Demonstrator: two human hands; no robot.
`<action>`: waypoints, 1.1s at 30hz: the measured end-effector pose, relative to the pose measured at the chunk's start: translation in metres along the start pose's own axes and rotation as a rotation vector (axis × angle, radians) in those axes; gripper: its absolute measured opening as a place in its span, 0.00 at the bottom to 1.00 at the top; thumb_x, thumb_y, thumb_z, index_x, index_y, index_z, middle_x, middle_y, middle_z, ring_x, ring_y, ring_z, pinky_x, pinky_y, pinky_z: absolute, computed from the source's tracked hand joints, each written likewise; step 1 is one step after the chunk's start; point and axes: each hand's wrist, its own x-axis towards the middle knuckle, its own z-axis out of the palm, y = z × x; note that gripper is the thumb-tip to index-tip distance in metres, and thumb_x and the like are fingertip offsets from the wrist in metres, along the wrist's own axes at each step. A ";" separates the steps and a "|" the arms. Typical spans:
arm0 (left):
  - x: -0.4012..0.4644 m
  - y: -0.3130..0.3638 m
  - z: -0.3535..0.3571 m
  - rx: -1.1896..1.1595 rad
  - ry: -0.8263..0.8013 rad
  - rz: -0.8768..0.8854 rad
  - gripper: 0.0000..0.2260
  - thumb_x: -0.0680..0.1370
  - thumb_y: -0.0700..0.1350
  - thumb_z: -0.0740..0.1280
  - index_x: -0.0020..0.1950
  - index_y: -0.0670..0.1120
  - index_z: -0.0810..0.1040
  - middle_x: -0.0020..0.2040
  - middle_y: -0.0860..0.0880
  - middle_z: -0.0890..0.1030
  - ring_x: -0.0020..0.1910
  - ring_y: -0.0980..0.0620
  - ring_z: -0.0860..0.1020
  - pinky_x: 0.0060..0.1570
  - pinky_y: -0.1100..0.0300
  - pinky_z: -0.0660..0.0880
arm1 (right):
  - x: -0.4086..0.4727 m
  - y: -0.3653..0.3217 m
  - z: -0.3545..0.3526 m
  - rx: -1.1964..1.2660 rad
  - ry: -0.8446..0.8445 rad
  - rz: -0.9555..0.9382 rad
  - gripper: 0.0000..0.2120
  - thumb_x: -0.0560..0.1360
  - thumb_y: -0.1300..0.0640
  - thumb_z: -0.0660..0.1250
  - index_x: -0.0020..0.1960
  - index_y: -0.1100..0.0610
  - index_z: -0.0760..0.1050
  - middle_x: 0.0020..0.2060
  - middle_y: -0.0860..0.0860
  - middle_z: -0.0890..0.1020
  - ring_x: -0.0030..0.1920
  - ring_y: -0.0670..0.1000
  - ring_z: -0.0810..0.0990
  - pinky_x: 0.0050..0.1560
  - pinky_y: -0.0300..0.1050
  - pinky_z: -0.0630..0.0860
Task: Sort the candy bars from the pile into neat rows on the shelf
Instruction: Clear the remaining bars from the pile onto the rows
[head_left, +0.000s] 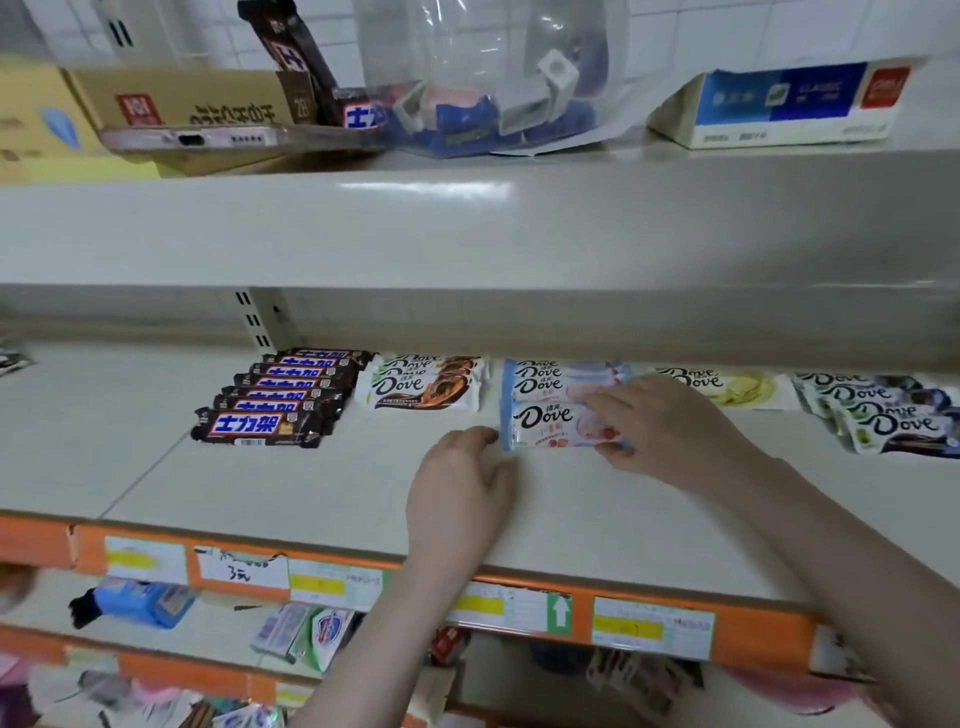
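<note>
on the shelf (311, 488), a row of dark snickers bars (275, 400) sits toward the back left, a brown dove stack (423, 387) just beside it. the left hand (462, 488), fingers loosely curled, touches the left end of the pink dove bar (553, 423); the right hand (670, 426) pinches its right end. the bar lies in front of the pink stack (550, 376). yellow dove bars (727, 387) and blue ones (883, 410) sit further right.

A pale shelf (291, 483) with an orange price-label edge carries five rows of candy bars: dark Snickers bars (270, 400), orange-swirl Dove bars (423, 387), pink Dove bars (556, 410), yellow Dove bars (727, 387) and blue-dark Dove bars (883, 415).
</note>
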 end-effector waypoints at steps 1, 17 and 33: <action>-0.004 -0.001 0.001 0.109 0.003 0.031 0.14 0.75 0.47 0.64 0.60 0.47 0.77 0.55 0.49 0.79 0.53 0.48 0.76 0.49 0.58 0.70 | 0.004 0.003 0.002 0.004 -0.003 0.016 0.20 0.54 0.57 0.78 0.45 0.59 0.82 0.33 0.52 0.83 0.33 0.53 0.82 0.35 0.42 0.78; -0.015 -0.004 0.011 0.331 -0.050 0.069 0.15 0.77 0.49 0.59 0.59 0.45 0.76 0.59 0.47 0.77 0.57 0.47 0.74 0.56 0.56 0.69 | 0.028 0.031 0.043 0.082 -0.218 0.219 0.15 0.71 0.51 0.66 0.57 0.52 0.77 0.57 0.47 0.80 0.57 0.51 0.78 0.51 0.45 0.76; -0.007 -0.012 -0.001 0.334 -0.077 0.003 0.18 0.77 0.55 0.59 0.62 0.48 0.74 0.62 0.51 0.75 0.61 0.49 0.71 0.57 0.58 0.67 | 0.019 -0.003 0.032 0.090 -0.174 0.233 0.12 0.77 0.51 0.60 0.53 0.58 0.75 0.49 0.55 0.79 0.53 0.58 0.75 0.51 0.50 0.68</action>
